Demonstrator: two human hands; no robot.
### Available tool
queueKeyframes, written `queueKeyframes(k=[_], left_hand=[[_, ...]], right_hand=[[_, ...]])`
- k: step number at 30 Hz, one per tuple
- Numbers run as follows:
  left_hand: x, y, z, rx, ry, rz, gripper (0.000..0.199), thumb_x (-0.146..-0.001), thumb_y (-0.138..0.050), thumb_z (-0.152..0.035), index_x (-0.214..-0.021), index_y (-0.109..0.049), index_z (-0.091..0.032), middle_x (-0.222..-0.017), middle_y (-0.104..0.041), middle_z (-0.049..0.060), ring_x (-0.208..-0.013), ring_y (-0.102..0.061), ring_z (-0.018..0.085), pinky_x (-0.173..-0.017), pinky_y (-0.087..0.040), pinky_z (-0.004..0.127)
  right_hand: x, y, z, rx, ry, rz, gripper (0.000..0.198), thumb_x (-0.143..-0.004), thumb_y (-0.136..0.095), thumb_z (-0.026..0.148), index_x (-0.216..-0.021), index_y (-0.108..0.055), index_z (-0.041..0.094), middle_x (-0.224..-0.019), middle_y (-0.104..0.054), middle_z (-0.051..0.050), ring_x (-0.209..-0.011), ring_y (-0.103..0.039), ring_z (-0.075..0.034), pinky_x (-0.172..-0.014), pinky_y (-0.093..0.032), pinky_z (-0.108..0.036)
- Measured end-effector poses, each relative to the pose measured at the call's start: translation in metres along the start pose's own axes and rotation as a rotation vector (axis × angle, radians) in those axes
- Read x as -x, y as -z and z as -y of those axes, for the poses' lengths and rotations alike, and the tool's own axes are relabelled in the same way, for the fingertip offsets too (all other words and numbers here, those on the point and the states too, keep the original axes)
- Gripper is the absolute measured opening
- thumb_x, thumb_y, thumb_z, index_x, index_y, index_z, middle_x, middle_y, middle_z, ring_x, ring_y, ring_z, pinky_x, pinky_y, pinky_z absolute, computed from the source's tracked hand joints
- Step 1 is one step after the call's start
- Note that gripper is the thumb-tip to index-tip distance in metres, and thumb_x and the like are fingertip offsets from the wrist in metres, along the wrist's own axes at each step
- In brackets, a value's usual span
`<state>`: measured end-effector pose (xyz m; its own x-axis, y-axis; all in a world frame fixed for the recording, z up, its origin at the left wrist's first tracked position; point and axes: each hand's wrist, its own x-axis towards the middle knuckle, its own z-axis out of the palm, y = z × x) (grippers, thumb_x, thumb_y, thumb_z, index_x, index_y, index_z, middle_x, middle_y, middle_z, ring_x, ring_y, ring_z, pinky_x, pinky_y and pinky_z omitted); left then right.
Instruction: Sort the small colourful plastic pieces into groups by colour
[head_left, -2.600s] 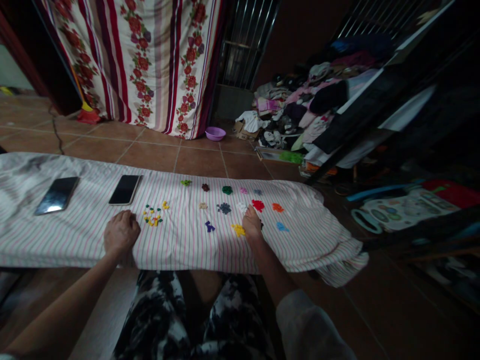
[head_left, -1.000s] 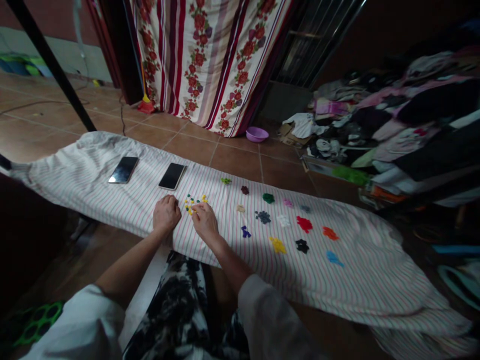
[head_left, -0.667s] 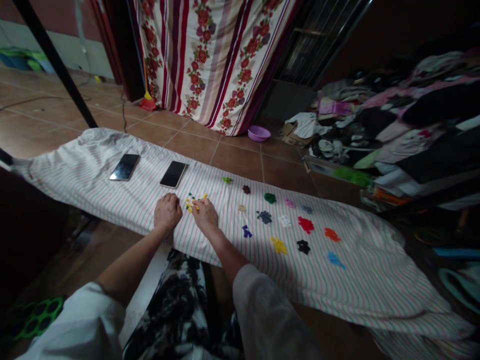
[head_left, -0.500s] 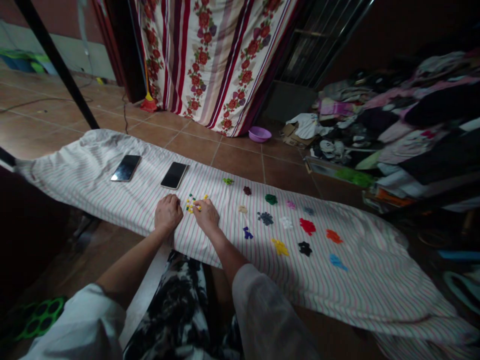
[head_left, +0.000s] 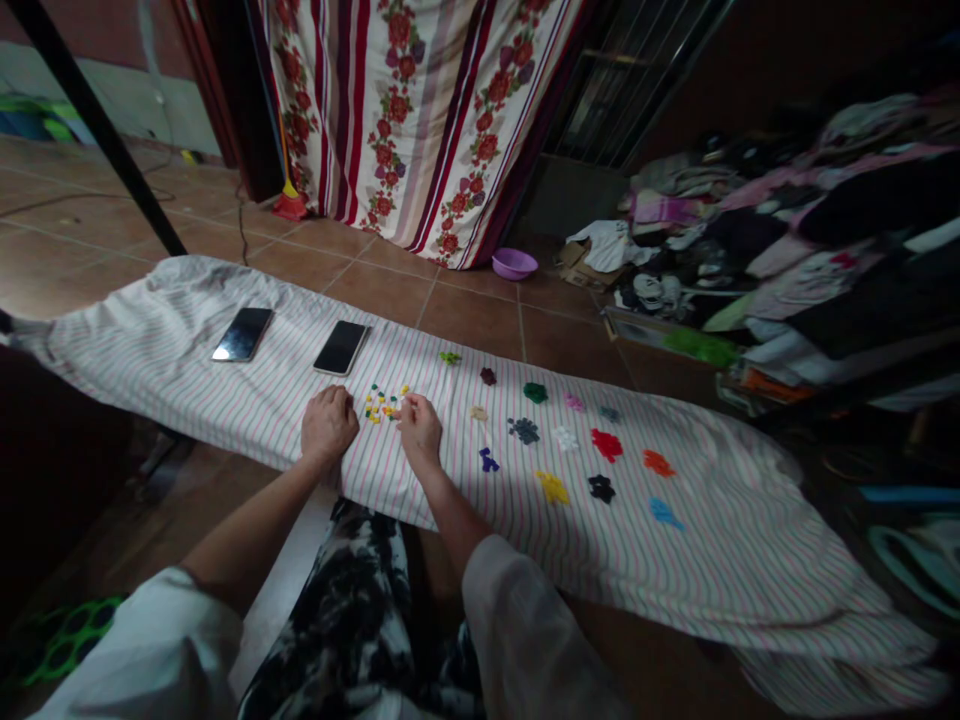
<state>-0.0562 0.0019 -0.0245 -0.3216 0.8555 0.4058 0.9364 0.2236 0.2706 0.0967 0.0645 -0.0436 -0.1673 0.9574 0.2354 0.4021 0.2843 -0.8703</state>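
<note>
The right hand is now drawn off the pieces, its grip unclear. The left hand is kept curled.

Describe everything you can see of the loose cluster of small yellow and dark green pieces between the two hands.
The loose cluster of small yellow and dark green pieces looks like hard plastic, with a hint of orange-red. The pieces lie scattered with gaps, mostly yellow, on the pale striped cloth. The left hand rests to its left, apart from it. The right hand has its fingertips at the right edge; whether they touch a piece is unclear. Individual shapes are too small to tell.
</note>
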Motion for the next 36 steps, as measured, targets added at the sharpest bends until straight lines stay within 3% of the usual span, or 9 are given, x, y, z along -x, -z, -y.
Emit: queueKeyframes(k=[5, 9, 14, 20, 25, 31, 36], left_hand=[[0.0, 0.001, 0.0, -0.005, 0.006, 0.005, 0.016, -0.077, -0.044, -0.017, -0.09, -0.054, -0.019, -0.097, -0.062, 0.01, -0.097, -0.055, 0.026, -0.086, -0.041, 0.038], [-0.001, 0.003, -0.002, 0.005, 0.016, 0.017, 0.018, -0.077, -0.044, -0.016, -0.091, -0.055, -0.019, -0.097, -0.062, 0.011, -0.098, -0.055, 0.026, -0.086, -0.041, 0.039], [-0.002, 0.005, -0.003, 0.021, 0.022, 0.027, 0.018, -0.077, -0.044, -0.017, -0.091, -0.055, -0.019, -0.097, -0.063, 0.012, -0.097, -0.056, 0.027, -0.085, -0.042, 0.04], [-0.001, 0.006, -0.003, 0.006, 0.014, 0.022, 0.019, -0.076, -0.043, -0.017, -0.091, -0.055, -0.018, -0.097, -0.063, 0.011, -0.097, -0.056, 0.026, -0.085, -0.042, 0.039], [0.0, 0.005, -0.002, -0.011, -0.005, 0.005, 0.021, -0.078, -0.042, -0.019, -0.093, -0.057, -0.017, -0.096, -0.064, 0.013, -0.096, -0.057, 0.027, -0.084, -0.043, 0.039], [0.0, 0.007, -0.001, -0.015, -0.023, 0.011, 0.021, -0.078, -0.042, -0.022, -0.091, -0.058, -0.018, -0.095, -0.065, 0.012, -0.093, -0.059, 0.027, -0.083, -0.044, 0.039], [0.001, 0.008, -0.002, -0.016, -0.014, 0.016, 0.02, -0.079, -0.041, -0.024, -0.091, -0.057, -0.018, -0.097, -0.065, 0.012, -0.095, -0.059, 0.028, -0.082, -0.046, 0.04]], right_hand=[[0.002, 0.003, 0.003, -0.009, -0.008, -0.105, 0.028, -0.092, -0.041, 0.04, -0.096, -0.061, 0.02, -0.073, -0.068, -0.001, -0.071, -0.066, -0.015, -0.071, -0.048, -0.025], [0.003, 0.003, 0.004, -0.043, -0.021, -0.095, 0.027, -0.089, -0.045, 0.042, -0.095, -0.06, 0.02, -0.077, -0.069, -0.002, -0.071, -0.067, -0.015, -0.067, -0.049, -0.024], [0.008, 0.003, 0.007, -0.204, -0.136, -0.03, 0.023, -0.087, -0.046, 0.042, -0.094, -0.057, 0.023, -0.071, -0.068, 0.001, -0.058, -0.065, -0.013, -0.054, -0.051, -0.022], [0.022, 0.008, 0.005, -0.343, -0.168, -0.036, 0.019, -0.083, -0.049, 0.038, -0.091, -0.054, 0.022, -0.072, -0.067, 0.002, -0.059, -0.066, -0.013, -0.051, -0.053, -0.022], [0.039, 0.02, 0.002, -0.254, -0.118, -0.041, 0.016, -0.082, -0.051, 0.034, -0.092, -0.054, 0.022, -0.065, -0.065, 0.003, -0.06, -0.066, -0.014, -0.054, -0.052, -0.023], [0.054, 0.031, 0.004, -0.085, -0.041, -0.061, 0.018, -0.081, -0.053, 0.026, -0.098, -0.059, 0.024, -0.071, -0.069, 0.002, -0.081, -0.069, -0.015, -0.072, -0.054, -0.025], [0.062, 0.039, 0.004, -0.104, -0.065, -0.034, 0.018, -0.083, -0.053, 0.029, -0.097, -0.064, 0.028, -0.075, -0.07, 0.003, -0.074, -0.068, -0.015, -0.064, -0.054, -0.024]])
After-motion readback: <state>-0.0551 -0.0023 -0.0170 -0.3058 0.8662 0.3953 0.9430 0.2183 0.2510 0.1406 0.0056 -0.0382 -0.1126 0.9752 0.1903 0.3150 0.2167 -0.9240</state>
